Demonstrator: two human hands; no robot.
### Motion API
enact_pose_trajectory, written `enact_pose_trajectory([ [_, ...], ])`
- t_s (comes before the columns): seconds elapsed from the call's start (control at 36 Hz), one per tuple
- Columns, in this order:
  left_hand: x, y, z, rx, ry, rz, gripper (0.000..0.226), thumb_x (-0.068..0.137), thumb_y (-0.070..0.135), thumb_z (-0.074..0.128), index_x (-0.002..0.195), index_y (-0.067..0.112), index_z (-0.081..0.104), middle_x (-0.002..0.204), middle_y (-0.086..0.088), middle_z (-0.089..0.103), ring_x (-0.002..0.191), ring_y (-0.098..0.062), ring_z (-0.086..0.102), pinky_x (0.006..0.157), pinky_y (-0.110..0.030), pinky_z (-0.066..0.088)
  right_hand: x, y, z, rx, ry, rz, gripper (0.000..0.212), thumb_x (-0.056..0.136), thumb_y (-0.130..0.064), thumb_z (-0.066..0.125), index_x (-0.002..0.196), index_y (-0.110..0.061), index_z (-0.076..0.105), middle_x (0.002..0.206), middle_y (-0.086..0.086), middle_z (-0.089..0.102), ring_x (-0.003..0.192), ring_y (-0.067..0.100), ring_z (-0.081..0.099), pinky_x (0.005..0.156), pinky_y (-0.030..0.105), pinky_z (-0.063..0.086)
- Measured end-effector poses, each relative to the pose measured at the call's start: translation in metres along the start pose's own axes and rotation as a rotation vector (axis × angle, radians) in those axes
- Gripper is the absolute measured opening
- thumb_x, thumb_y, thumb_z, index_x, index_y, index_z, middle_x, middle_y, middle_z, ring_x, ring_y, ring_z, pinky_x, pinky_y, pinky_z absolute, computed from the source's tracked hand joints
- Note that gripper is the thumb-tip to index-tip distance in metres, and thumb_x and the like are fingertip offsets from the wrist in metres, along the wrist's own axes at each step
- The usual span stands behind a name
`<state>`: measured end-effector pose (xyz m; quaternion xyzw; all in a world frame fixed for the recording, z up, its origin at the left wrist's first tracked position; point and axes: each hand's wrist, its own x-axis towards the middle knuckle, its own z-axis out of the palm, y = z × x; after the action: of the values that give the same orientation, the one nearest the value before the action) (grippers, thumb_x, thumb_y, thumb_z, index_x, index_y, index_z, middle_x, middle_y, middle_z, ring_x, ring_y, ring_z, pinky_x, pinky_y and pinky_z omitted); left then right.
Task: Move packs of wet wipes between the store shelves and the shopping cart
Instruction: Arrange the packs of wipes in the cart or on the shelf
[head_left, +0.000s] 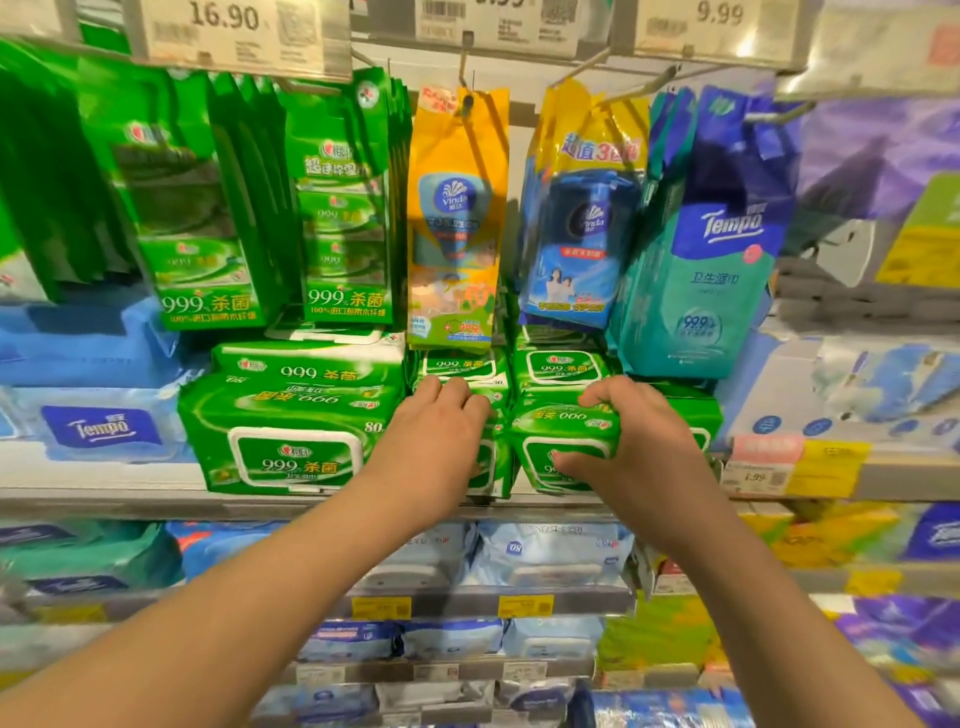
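Two hands at green wet-wipe packs, middle shelf.

Right hand (631, 441) grasps a small green pack (563, 441) at the shelf front, fingers curled over its top edge and thumb against its white-lidded face; the pack sits tilted forward on the shelf edge (156, 496). Left hand (434, 441) lies with relaxed fingers on the top of the neighbouring green pack (493, 467), not visibly gripping. One large green 80-count pack (291, 441) stands just left of both. Hanging above: green sachets (345, 208), yellow Vinda pack (454, 223), teal Tempo pack (711, 244). Pale blue packs (550, 551) fill the shelf below.
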<state>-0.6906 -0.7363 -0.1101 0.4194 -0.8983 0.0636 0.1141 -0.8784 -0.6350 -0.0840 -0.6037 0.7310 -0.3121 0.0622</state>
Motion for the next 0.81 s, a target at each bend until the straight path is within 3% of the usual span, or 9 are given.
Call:
enact_pose_trajectory([
  [0.11, -0.002, 0.006, 0.005, 0.034, 0.019, -0.038, 0.052, 0.087, 0.018, 0.069, 0.134, 0.018, 0.046, 0.132, -0.003, 0.045, 0.121, -0.026, 0.038, 0.102, -0.036, 0.038, 0.009, 0.007, 0.006, 0.046, -0.050, -0.002, 0.047, 0.078, -0.033, 0.087, 0.109, -0.038, 0.051, 0.119, -0.015, 0.041, 0.110, 0.004, 0.041, 0.088, 0.024, 0.032],
  [0.22, -0.003, 0.013, 0.013, -0.011, 0.033, -0.060, 0.043, 0.085, 0.009, 0.057, 0.125, 0.014, 0.044, 0.129, -0.006, 0.042, 0.119, -0.027, 0.038, 0.099, -0.035, 0.036, 0.012, 0.023, 0.020, -0.123, -0.038, -0.155, 0.041, 0.078, -0.025, 0.086, 0.110, -0.027, 0.060, 0.121, -0.010, 0.045, 0.118, 0.011, 0.037, 0.099, 0.030, 0.037],
  [0.33, -0.002, 0.011, 0.020, -0.070, 0.060, -0.052, 0.052, 0.078, 0.021, 0.075, 0.122, 0.015, 0.046, 0.126, -0.004, 0.043, 0.116, -0.027, 0.038, 0.097, -0.036, 0.037, 0.013, 0.026, 0.033, -0.339, -0.037, -0.252, 0.062, 0.076, -0.015, 0.084, 0.132, -0.024, 0.059, 0.131, -0.005, 0.056, 0.123, 0.021, 0.041, 0.103, 0.033, 0.039],
  [0.39, -0.002, 0.011, 0.024, -0.069, 0.093, -0.053, 0.060, 0.066, 0.021, 0.085, 0.114, 0.015, 0.050, 0.119, -0.005, 0.047, 0.108, -0.027, 0.041, 0.091, -0.038, 0.041, 0.015, 0.026, 0.039, -0.346, -0.047, -0.268, 0.070, 0.075, -0.010, 0.083, 0.139, -0.022, 0.056, 0.132, -0.003, 0.058, 0.123, 0.024, 0.045, 0.104, 0.031, 0.038],
  [0.44, -0.001, 0.009, 0.028, -0.065, 0.155, -0.068, 0.072, 0.042, 0.017, 0.094, 0.100, 0.015, 0.051, 0.104, -0.006, 0.053, 0.093, -0.026, 0.043, 0.076, -0.040, 0.047, 0.018, 0.025, 0.043, -0.290, -0.048, -0.283, 0.069, 0.074, -0.005, 0.082, 0.137, -0.019, 0.058, 0.129, -0.001, 0.059, 0.122, 0.024, 0.047, 0.106, 0.031, 0.037],
  [0.5, -0.001, 0.008, 0.033, -0.065, 0.221, -0.065, 0.077, 0.031, 0.012, 0.093, 0.093, 0.015, 0.049, 0.095, -0.007, 0.054, 0.086, -0.026, 0.042, 0.066, -0.040, 0.048, 0.019, 0.024, 0.046, -0.242, -0.044, -0.300, 0.064, 0.075, -0.001, 0.082, 0.133, -0.018, 0.062, 0.126, -0.001, 0.061, 0.119, 0.023, 0.048, 0.104, 0.032, 0.039],
  [0.69, -0.004, 0.013, 0.031, -0.084, 0.227, -0.078, 0.065, 0.035, 0.005, 0.086, 0.090, 0.014, 0.052, 0.093, -0.008, 0.055, 0.085, -0.029, 0.047, 0.066, -0.041, 0.048, 0.014, 0.027, 0.049, -0.277, 0.001, -0.338, 0.062, 0.075, -0.008, 0.081, 0.132, -0.022, 0.062, 0.127, -0.003, 0.062, 0.120, 0.022, 0.052, 0.104, 0.033, 0.044],
  [0.81, -0.011, 0.010, 0.026, -0.084, 0.149, -0.037, 0.057, 0.057, 0.028, 0.086, 0.105, 0.013, 0.060, 0.104, -0.006, 0.057, 0.096, -0.029, 0.054, 0.082, -0.040, 0.050, 0.011, 0.029, 0.051, -0.303, 0.021, -0.335, 0.055, 0.086, -0.030, 0.075, 0.138, -0.022, 0.059, 0.136, -0.004, 0.062, 0.129, 0.019, 0.052, 0.114, 0.035, 0.040],
])
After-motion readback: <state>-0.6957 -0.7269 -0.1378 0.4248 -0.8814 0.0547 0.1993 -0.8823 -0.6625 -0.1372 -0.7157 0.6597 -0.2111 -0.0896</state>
